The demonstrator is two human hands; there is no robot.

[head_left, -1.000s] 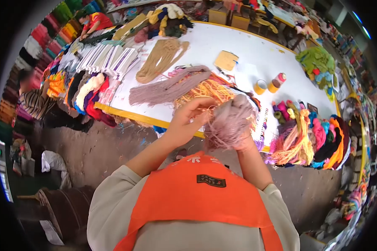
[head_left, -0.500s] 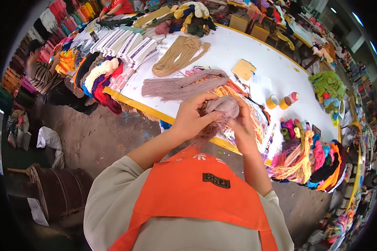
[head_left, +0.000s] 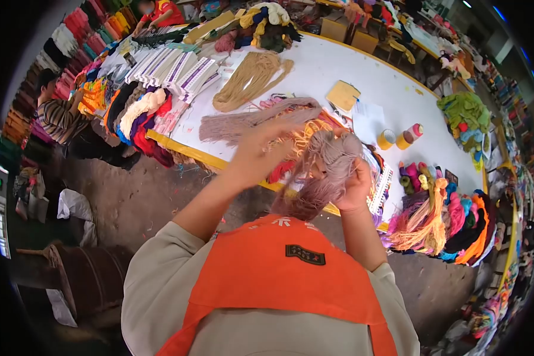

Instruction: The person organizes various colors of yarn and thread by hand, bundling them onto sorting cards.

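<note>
My right hand (head_left: 356,187) grips a mauve yarn skein (head_left: 329,169) in front of my chest, its loose strands hanging down over my orange apron. My left hand (head_left: 258,154) is blurred, raised just left of the skein with fingers spread, and nothing shows in it. Behind my hands, on the white table (head_left: 338,71), lie a long mauve yarn bundle (head_left: 249,121), orange-yellow yarn (head_left: 305,133) and a tan yarn bundle (head_left: 249,80).
Two thread cones (head_left: 400,137) and a tan card (head_left: 343,95) sit mid-table. Piles of coloured yarn (head_left: 442,216) hang over the right edge, striped cards (head_left: 172,65) and yarn (head_left: 133,115) on the left. A person in stripes (head_left: 56,115) sits at far left.
My left hand has come off the skein and swung out to the left, fingers apart. My right hand has lifted the skein slightly and its strands hang lower.
</note>
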